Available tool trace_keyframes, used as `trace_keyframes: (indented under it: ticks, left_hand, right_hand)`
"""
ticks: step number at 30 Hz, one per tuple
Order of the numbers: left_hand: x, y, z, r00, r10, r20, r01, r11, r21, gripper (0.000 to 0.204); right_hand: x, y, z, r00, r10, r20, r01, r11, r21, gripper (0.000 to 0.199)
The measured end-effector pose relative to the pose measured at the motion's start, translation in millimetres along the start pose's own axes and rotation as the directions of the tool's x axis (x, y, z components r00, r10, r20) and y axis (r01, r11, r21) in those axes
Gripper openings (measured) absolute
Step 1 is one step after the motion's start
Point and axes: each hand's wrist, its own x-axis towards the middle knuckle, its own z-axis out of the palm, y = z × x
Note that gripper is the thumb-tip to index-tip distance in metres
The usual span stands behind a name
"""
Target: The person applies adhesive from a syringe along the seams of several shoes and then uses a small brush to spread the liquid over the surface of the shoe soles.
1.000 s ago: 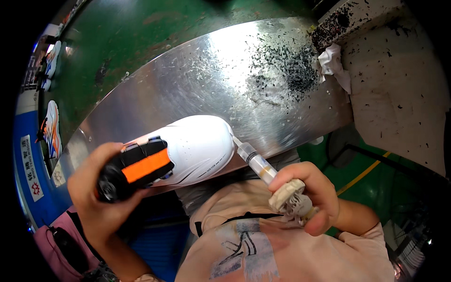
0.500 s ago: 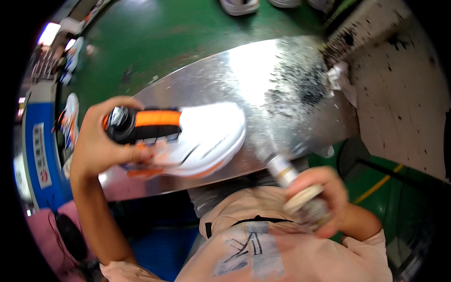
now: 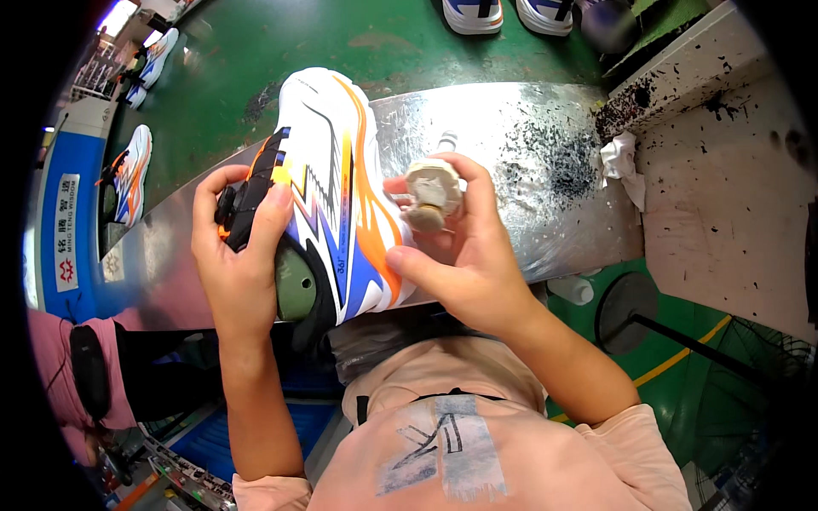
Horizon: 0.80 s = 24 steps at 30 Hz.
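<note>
Head view: turned the white shoe (image 3: 328, 183) toe-outward, now touched from both sides.
Half a second ago had its toe pointing right; now shows its patterned side, held over the left part of the surface (image 3: 545, 234), heel by the near edge. Clamps it near the laces with left hand (image 3: 241, 277); keeps syringe (image 3: 433, 180) curled in right hand (image 3: 473, 272), thumb against the midsole, barrel pointing away. Probably handling the shoe, not applying anything.
</note>
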Motion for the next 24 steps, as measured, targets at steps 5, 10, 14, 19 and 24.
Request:
trace_keyframes:
  ticks: [5,10,14,19,24]
  left_hand:
    - [-0.8,0.2,-1.1,1.000,0.015,0.003,-0.015,1.000,0.013,0.034]
    - [-1.6,1.5,-1.1,1.000,0.015,-0.026,-0.015,1.000,-0.008,0.033]
    - [-2.6,0.0,-0.2,0.998,0.039,-0.040,-0.039,0.999,0.011,0.032]
    - [-2.8,-1.0,0.1,0.999,0.031,-0.044,-0.030,1.000,0.007,0.031]
    - [-3.3,-4.0,-1.0,0.996,0.062,-0.057,-0.059,0.996,0.066,0.030]
  right_hand:
    - [-1.1,-0.5,2.6,0.999,0.046,0.017,-0.047,0.997,0.067,0.074]
    - [-2.2,-0.9,5.9,0.998,0.059,0.014,-0.060,0.998,0.027,0.075]
    - [-3.7,-7.1,8.4,0.998,0.064,0.022,-0.061,0.994,-0.086,0.073]
    - [-4.7,-2.4,7.7,0.996,-0.032,0.077,0.043,0.989,-0.144,0.069]
    - [-2.2,-6.0,4.4,0.996,0.047,0.077,-0.035,0.988,-0.148,0.067]
